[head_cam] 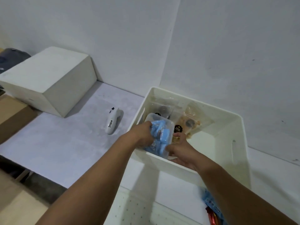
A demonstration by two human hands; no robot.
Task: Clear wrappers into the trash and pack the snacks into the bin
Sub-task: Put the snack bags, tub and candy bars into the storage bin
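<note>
Container [164,125] of blue snacks sits between both hands' grip, over bin [227,125].

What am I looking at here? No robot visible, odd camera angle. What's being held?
No robot: a person wears a wide-angle camera on the head, looking down at their own bare arms. The left hand grips blue snack packets inside a clear plastic container; the right hand holds that container over the white bin, which already holds clear-bagged snacks. On the white tabletop lie a white handheld device and a white box. More wrappers show at the bottom edge.
</note>
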